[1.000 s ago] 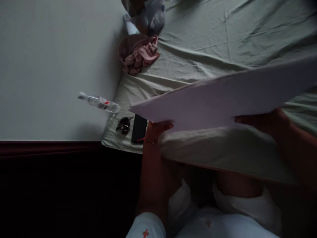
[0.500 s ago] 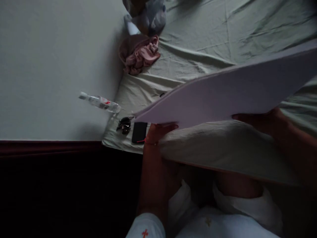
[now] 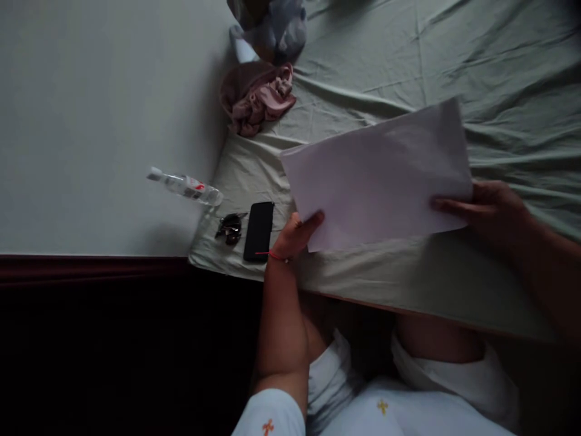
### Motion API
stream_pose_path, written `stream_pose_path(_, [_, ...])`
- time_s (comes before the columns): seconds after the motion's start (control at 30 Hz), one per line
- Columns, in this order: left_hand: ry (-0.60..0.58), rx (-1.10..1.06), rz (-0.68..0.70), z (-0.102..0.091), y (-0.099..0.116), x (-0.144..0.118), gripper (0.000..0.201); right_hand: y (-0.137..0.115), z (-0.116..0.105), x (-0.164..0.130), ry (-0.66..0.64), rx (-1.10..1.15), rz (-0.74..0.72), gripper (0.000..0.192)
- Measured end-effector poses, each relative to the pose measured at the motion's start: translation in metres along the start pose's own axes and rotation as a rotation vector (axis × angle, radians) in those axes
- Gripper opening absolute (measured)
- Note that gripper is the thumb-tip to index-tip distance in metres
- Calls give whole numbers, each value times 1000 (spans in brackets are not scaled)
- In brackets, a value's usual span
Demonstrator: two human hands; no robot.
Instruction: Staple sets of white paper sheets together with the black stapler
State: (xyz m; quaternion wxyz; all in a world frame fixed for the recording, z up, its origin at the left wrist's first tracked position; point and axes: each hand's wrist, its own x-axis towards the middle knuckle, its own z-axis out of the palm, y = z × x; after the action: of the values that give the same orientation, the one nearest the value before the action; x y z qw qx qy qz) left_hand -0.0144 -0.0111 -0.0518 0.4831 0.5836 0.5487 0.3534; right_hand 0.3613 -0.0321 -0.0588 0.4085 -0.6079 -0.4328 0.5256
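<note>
Paper (image 3: pixel 376 175) is coming down flat over the bed (image 3: pixel 408 54) now, no longer tilted edge-on as it was a moment ago. I am pinching its near left corner with my left hand (image 3: pixel 297 233) and its right edge with my right hand (image 3: pixel 492 212), fingers closed on the sheet, beside the phone (image 3: pixel 258 230) and keys (image 3: pixel 229 227).

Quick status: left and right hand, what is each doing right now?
Left hand: closed on the near left corner of the large white paper sheet.
Right hand: gripping the same sheet at its right edge.
</note>
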Motion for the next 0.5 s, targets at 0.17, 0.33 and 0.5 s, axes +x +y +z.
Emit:
stream_pose_path(0.17, [69, -165, -62, 1, 3, -4, 35, -15, 0, -1, -56, 110, 64, 47])
stream_pose_path(0.33, [-29, -117, -72, 2, 7, -7, 37, -23, -12, -1, 27, 159, 41, 54])
stream_pose_path(0.5, [-52, -40, -74, 10, 14, -9, 33, -34, -22, -5, 163, 211, 138, 39])
